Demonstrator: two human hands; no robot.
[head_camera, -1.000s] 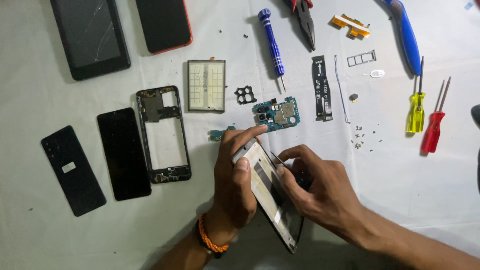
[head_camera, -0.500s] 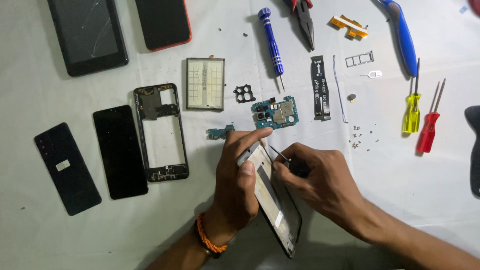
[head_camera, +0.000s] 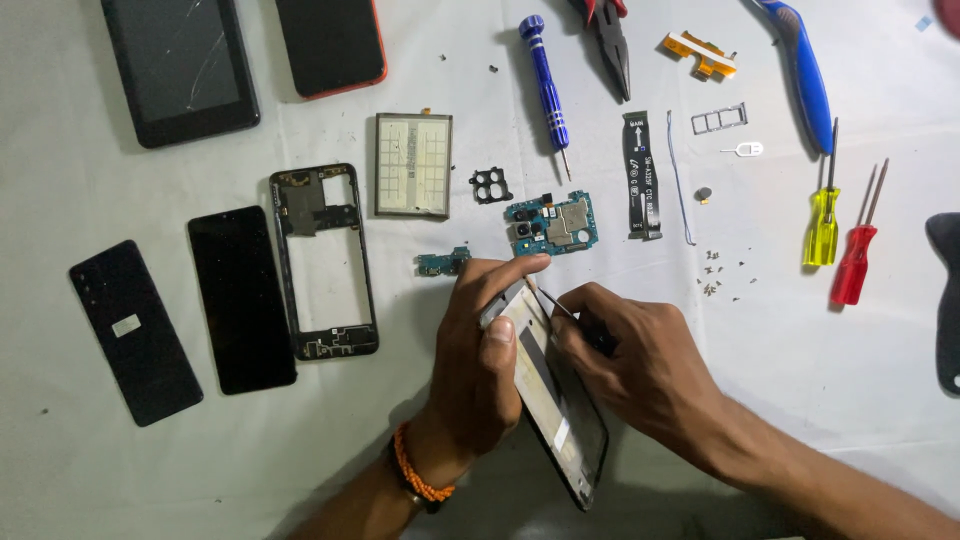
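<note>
My left hand (head_camera: 485, 355) grips the top end of a black phone screen assembly (head_camera: 560, 405), holding it tilted on edge above the white table (head_camera: 80, 470). My right hand (head_camera: 640, 365) pinches a thin dark pointed tool (head_camera: 548, 300) whose tip touches the upper edge of that assembly. Just beyond my fingers lie a blue circuit board (head_camera: 552, 225) and a small blue connector board (head_camera: 443, 263). An orange band circles my left wrist.
To the left lie a black phone frame (head_camera: 322, 262), a dark display panel (head_camera: 240, 298), a back cover (head_camera: 134, 330) and a battery (head_camera: 412, 165). At the back are two phones, a blue screwdriver (head_camera: 547, 85), pliers and a flex cable (head_camera: 641, 175). Right: tiny screws (head_camera: 715, 275), yellow and red screwdrivers.
My right hand has slid the thin tool a little along the top edge of the screen assembly. My left hand keeps the same grip. The view has shifted slightly.
</note>
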